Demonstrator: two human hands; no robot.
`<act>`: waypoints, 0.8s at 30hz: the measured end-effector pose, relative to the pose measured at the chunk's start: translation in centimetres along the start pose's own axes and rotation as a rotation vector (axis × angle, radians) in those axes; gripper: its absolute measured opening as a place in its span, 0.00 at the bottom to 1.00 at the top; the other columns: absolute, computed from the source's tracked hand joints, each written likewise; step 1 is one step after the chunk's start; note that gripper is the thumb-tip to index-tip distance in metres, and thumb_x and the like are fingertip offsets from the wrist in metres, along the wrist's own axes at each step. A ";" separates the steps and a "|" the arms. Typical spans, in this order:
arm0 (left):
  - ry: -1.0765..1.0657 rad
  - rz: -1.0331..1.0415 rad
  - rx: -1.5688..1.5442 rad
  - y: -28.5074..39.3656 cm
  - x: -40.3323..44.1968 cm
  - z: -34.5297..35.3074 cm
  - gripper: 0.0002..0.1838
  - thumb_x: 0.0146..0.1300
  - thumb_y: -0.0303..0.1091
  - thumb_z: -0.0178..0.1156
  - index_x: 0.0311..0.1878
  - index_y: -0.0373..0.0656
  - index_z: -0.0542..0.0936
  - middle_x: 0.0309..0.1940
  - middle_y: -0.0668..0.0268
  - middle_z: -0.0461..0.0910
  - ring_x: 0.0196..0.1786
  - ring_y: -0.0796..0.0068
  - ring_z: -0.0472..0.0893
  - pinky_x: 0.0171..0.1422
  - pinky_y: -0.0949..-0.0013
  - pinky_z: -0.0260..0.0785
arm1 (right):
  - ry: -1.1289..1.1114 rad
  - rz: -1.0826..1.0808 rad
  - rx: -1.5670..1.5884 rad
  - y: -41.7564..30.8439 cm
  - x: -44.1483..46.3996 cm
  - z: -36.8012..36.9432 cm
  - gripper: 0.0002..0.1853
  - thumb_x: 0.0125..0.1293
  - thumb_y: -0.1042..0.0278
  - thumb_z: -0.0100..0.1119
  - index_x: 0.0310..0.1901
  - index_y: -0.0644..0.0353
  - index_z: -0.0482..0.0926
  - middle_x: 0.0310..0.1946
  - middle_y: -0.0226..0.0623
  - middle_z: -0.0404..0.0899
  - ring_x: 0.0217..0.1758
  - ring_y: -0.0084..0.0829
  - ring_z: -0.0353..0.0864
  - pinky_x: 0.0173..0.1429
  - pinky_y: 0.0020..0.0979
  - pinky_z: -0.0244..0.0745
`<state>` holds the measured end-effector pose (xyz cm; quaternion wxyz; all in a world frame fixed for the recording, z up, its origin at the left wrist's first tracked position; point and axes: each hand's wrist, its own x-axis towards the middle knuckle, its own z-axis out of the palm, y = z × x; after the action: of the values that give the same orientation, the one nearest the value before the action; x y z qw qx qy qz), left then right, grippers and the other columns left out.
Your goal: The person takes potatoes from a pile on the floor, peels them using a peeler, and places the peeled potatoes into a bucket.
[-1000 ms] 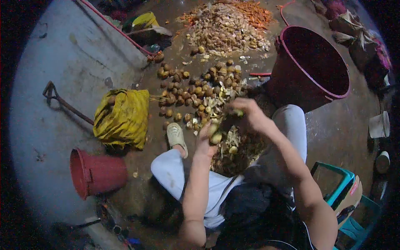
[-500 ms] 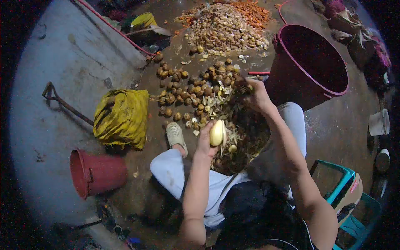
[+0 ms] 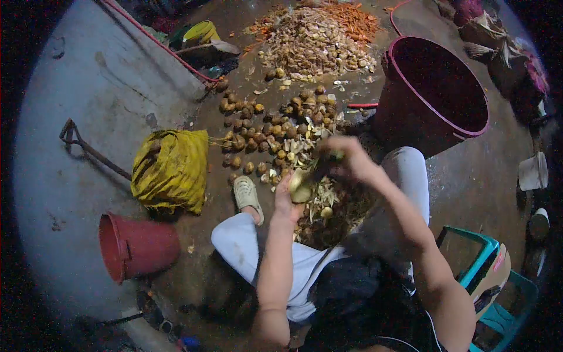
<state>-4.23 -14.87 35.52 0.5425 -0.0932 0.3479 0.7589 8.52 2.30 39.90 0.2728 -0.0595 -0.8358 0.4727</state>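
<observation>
Pale veg (image 3: 300,188) sits in our L hand's (image 3: 283,198) grip, long axis approx. 12–6 o'clock; our R hand (image 3: 353,161), nearby at its 2 o'clock, grips blurred greenish obj. (image 3: 338,155), ID unclear.

held vegetable (image 3: 301,190): smooth | sack (image 3: 175,170): wrinkled plastic | tub (image 3: 406,111): smooth plastic | trousers (image 3: 236,237): matt cloth

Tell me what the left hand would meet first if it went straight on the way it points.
Beyond the pale vegetable it holds, the left hand would probably meet the scattered round vegetables on the floor; its height is unclear, so it might pass above them.
</observation>
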 end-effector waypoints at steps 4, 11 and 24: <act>-0.107 0.030 0.192 -1.1 0.2 -2.1 0.15 0.68 0.38 0.49 0.52 0.41 0.77 0.43 0.61 0.82 0.43 0.67 0.83 0.46 0.62 0.79 | 0.097 -0.057 -0.164 1.6 -0.5 0.1 0.19 0.46 0.75 0.72 0.43 0.62 0.79 0.38 0.40 0.82 0.42 0.40 0.81 0.48 0.36 0.75; -0.126 -0.030 0.184 -0.7 0.0 -1.3 0.17 0.69 0.39 0.46 0.51 0.39 0.76 0.44 0.59 0.81 0.44 0.64 0.83 0.53 0.60 0.77 | 0.073 0.084 -0.010 0.8 -1.0 0.4 0.18 0.52 0.82 0.52 0.46 0.62 0.81 0.38 0.40 0.83 0.43 0.32 0.80 0.53 0.33 0.74; -0.175 -0.029 0.030 0.3 -0.3 -1.0 0.18 0.70 0.44 0.46 0.49 0.40 0.74 0.37 0.55 0.79 0.41 0.57 0.81 0.43 0.55 0.77 | 0.301 0.088 -0.216 5.4 0.1 -1.6 0.20 0.48 0.79 0.72 0.45 0.62 0.80 0.37 0.31 0.82 0.40 0.23 0.78 0.49 0.28 0.74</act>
<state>-4.64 -15.76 35.03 0.5831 -0.0232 0.3092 0.7509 8.44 6.50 36.19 0.3659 -0.1950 -0.8281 0.3773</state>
